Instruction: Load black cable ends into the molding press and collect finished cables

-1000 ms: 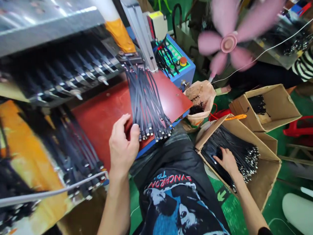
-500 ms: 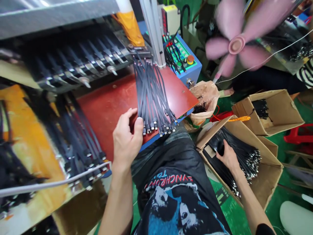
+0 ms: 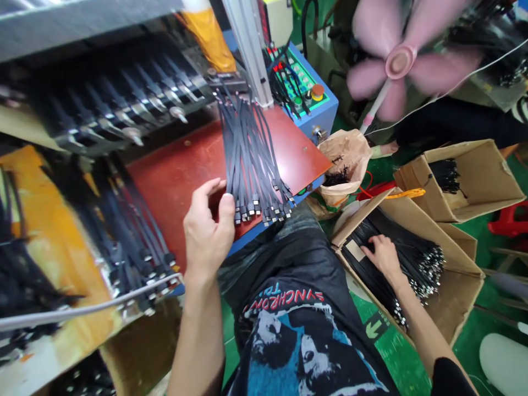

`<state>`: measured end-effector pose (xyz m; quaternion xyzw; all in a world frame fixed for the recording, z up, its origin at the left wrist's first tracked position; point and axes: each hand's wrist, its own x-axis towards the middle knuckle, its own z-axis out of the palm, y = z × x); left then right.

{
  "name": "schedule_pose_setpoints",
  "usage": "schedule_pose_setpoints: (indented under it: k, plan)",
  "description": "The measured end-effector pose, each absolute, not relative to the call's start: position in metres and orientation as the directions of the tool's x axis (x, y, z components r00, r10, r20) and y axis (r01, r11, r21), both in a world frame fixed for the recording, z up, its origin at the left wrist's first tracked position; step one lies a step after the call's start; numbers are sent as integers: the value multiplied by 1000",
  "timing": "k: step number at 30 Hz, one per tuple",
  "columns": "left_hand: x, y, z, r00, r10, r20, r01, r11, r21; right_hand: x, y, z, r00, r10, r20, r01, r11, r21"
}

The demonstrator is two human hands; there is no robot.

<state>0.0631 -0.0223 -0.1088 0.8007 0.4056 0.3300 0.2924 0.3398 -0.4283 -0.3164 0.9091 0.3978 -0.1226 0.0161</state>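
Pink fan [image 3: 400, 61], top cut off, and bag [image 3: 361, 159] stand beyond the board [image 3: 177, 170]. Left hand [image 3: 206, 228] curves wide beside cables [image 3: 247, 154]; right hand [image 3: 384, 256], inside carton [image 3: 457, 286], has an indeterminable grip.

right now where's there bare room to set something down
Two patches of the red board look bare: the right strip, between the cable bundle and the blue control box, and the left area, between the machine and the left hand. The middle is crowded by the bundle, the nearer cardboard box by black cables and the right hand.
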Motion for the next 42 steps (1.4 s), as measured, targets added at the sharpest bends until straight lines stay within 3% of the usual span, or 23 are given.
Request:
schedule_pose_setpoints:
  k: [8,15,21,25,29,42]
  plan:
    - [60,-20,-110,472,832,291,522,-530,668,293,-422,-320,616,706,-348,740,-671,-52]
    - [62,-22,-108,457,840,291,513,-517,686,312,-426,-315,623,726,-292,730,-673,-117]
    - [63,-22,-106,463,836,294,527,-526,668,387,-430,-314,787,593,-173,589,-805,-78]
    - [64,-22,-106,466,832,299,526,-533,662,426,-433,-325,830,511,-223,521,-853,-15]
    - [63,-21,-106,465,835,293,541,-530,653,438,-434,-329,809,517,-279,538,-843,-1]
    - [64,-25,-102,460,844,277,545,-515,662,435,-507,-248,772,522,-363,501,-851,-159]
